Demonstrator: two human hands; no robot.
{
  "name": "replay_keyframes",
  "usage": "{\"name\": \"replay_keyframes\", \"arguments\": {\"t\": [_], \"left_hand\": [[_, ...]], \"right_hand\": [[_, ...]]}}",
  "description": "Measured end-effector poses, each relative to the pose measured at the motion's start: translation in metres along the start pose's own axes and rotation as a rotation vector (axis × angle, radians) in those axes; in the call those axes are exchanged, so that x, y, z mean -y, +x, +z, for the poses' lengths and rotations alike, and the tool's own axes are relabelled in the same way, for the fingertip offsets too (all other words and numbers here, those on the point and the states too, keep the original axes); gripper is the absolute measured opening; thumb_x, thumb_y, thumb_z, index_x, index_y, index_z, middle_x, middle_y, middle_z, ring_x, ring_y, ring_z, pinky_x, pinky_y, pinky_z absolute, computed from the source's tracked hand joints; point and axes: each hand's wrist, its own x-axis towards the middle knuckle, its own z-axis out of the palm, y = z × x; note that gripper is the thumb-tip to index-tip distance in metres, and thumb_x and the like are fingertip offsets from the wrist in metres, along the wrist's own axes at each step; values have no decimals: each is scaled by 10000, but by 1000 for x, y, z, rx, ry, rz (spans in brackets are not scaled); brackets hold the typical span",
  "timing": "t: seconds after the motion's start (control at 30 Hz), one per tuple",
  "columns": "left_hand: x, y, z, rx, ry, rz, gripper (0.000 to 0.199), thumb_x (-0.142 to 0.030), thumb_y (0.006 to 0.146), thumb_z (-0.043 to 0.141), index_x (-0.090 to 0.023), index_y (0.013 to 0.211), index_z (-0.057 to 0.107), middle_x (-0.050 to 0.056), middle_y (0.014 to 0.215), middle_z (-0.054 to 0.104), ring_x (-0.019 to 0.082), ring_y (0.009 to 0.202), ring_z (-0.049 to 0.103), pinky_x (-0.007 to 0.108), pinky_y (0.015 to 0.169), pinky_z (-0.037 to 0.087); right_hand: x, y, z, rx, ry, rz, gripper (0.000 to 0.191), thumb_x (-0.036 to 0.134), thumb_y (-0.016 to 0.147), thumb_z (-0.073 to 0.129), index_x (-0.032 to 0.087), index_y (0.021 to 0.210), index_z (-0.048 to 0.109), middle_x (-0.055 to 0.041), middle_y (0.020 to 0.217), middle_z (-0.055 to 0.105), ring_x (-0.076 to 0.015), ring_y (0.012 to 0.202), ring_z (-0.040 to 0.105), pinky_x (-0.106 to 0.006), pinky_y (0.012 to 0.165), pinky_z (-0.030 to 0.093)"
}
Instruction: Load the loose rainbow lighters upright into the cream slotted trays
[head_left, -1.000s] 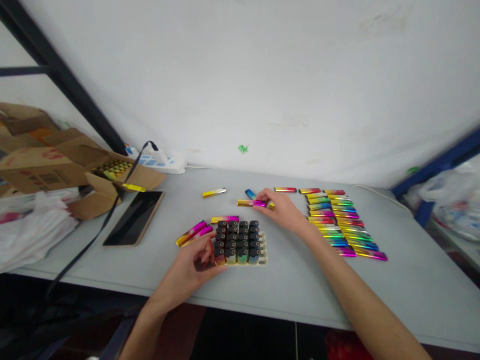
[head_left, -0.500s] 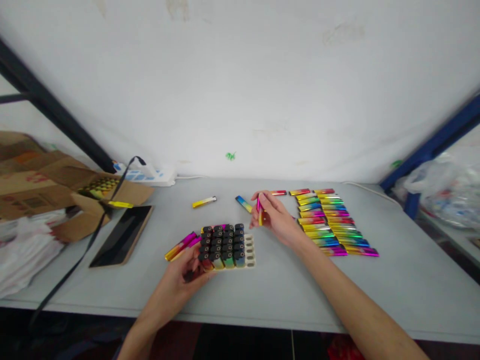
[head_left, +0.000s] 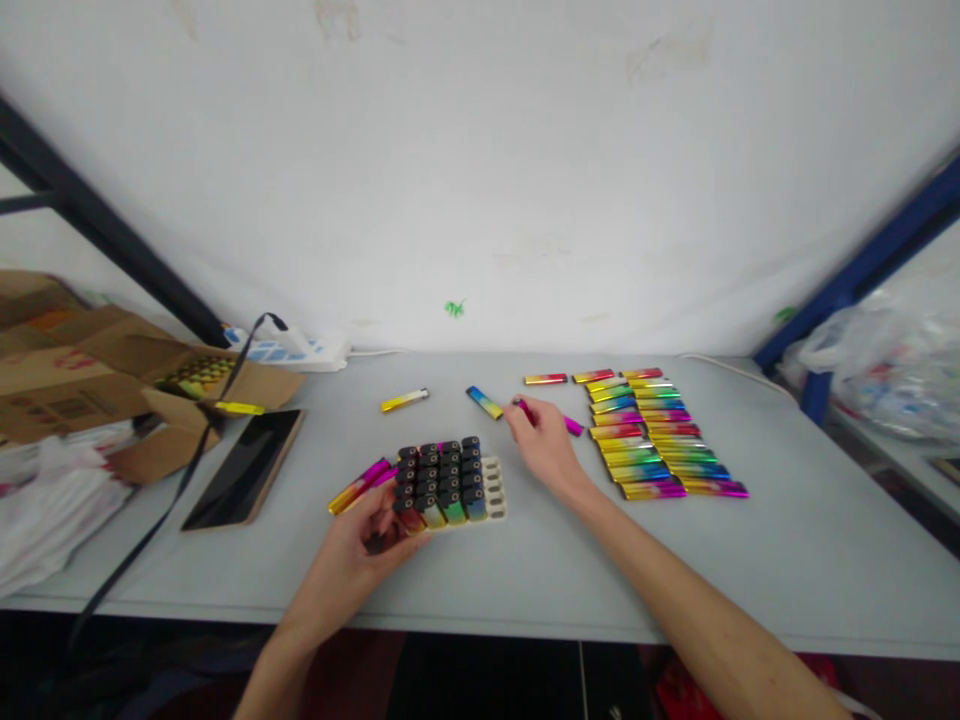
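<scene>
Half a second ago the lighter (head_left: pixel 525 408) in the right hand (head_left: pixel 541 440) stood upright, its yellow lower end in view; now only a dark magenta part shows between the fingertips, the rest hidden by the hand. The red lighter (head_left: pixel 545 379) toward the back edge, partly covered then by the fingers, now shows whole. The left hand (head_left: pixel 358 545) has stayed at the tray (head_left: pixel 493 490).

The right forearm reaches in from the front right, the hand palm down and low over the middle of the table (head_left: pixel 555 560). Its thumb and fingers are pinched nearly closed on the lighter, close to the end of the blue-yellow lighter (head_left: pixel 484 402). A magenta end (head_left: pixel 573 426) juts out past the far side of the hand — whether it belongs to the held lighter cannot be told.

The left forearm comes from the front left; that hand is half curled round the left end of the tray, thumb along its front left corner. The tray sits left of the table's centre, nearer the front edge, with black-topped lighters (head_left: pixel 439 480) upright in it and open slots along its right side.
</scene>
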Motion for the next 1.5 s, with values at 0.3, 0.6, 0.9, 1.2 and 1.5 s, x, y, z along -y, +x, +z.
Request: {"name": "replay_keyframes", "arguments": {"t": [0.3,0.6,0.9,1.2,1.5], "left_hand": [[-5,0,-1,2,-23,-25,402,-519,752,829,-221,864,583,-46,675,536,169,600,523,270,546,441],[2,-1,-2,-20,1,6,420,-511,768,852,-215,998,661,-20,747,609,174,609,558,269,544,452],[0,-1,-2,-28,14,17,409,-524,760,851,-227,991,692,-13,727,616,189,619,572,272,548,471],[-9,-2,-1,4,28,-11,434,-510,771,833,-205,1034,673,-17,719,621,183,599,569,279,543,486],[-20,-6,1,34,124,129,337,-429,741,843,-210,862,617,-17,741,601,177,660,576,264,575,493]], "right_hand": [[0,3,-4,84,-35,-63,452,609,996,534,232,752,486,48,652,507,-143,619,474,-286,603,341],[11,8,-33,315,-365,-328,438,486,1097,504,201,787,625,-33,806,657,-184,798,585,-310,745,399],[17,7,-41,521,-297,-232,366,476,1077,549,196,871,662,23,655,658,-143,604,598,-266,647,392],[17,7,-46,670,-234,-225,213,383,983,698,229,839,725,10,736,717,-166,670,602,-277,668,405],[17,9,-66,658,-208,-170,397,499,937,738,243,1240,743,-24,917,778,-185,796,694,-301,721,509]]}}
